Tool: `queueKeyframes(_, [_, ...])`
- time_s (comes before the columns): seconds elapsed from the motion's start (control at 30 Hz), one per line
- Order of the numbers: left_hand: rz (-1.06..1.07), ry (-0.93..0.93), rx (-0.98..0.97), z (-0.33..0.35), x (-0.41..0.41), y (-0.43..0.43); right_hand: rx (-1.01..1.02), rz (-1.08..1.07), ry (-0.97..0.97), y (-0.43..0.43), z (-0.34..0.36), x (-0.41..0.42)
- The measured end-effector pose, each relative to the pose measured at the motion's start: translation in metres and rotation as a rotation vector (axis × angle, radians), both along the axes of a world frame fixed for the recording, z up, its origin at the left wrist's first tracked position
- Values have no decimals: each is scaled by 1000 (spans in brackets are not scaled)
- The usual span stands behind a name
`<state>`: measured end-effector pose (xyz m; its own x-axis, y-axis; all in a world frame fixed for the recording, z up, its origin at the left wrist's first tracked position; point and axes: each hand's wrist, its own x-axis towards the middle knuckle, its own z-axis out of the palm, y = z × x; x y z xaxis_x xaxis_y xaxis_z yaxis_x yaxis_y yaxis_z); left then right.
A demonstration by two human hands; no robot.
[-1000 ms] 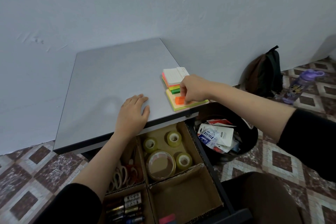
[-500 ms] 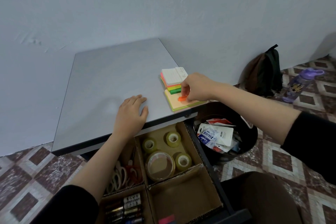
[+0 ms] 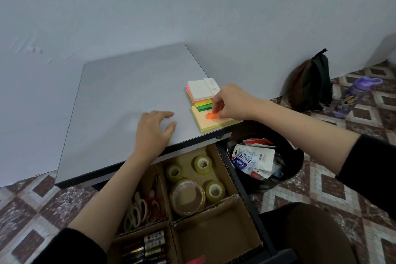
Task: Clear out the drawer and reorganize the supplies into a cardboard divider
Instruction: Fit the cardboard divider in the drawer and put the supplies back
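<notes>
Black sleeves (image 3: 372, 169) pushed up both bare forearms, dark brown trousers (image 3: 317, 233).

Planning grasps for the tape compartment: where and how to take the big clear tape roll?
Come straight down and pinch the ring wall, one finger in the open centre, one outside. The big tape roll lies flat in the cardboard divider; small rolls crowd its far and right sides, so the near arc looks freest.

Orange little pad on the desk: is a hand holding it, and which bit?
Yes. The right hand pinches the orange pad at its right end. The left hand holds nothing.
</notes>
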<state>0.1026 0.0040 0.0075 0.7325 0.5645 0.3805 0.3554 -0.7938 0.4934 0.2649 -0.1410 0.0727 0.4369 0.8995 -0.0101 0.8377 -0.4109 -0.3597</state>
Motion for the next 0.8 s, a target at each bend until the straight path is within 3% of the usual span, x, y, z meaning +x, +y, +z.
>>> queueKeyframes(0.13, [-98, -68, 82, 12, 27, -22, 113, -129, 150, -5, 4, 13])
queueKeyframes(0.33, [-131, 60, 270, 17, 57, -33, 227, -395, 293, -4, -9, 32])
queueKeyframes(0.8, [-175, 86, 359, 18, 66, -31, 316, -424, 378, 0, -22, 35])
